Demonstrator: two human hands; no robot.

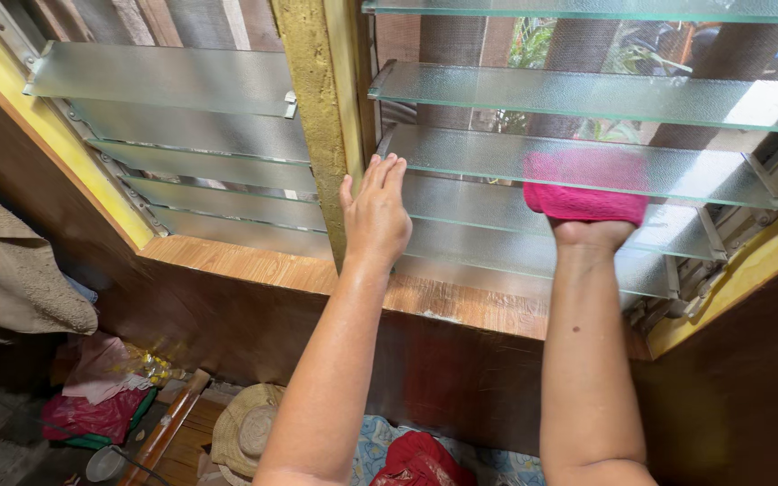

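Observation:
A louvre window with frosted glass slats fills the upper view, split by a yellow wooden post. My right hand holds a pink cloth pressed up under one glass slat of the right-hand panel; most of the hand is hidden by the cloth. My left hand rests flat, fingers together, against the post and the left end of that same slat.
A wooden sill runs below the slats, with a dark wooden wall under it. A beige towel hangs at left. On the floor lie a straw hat, red fabric, bags and a stick.

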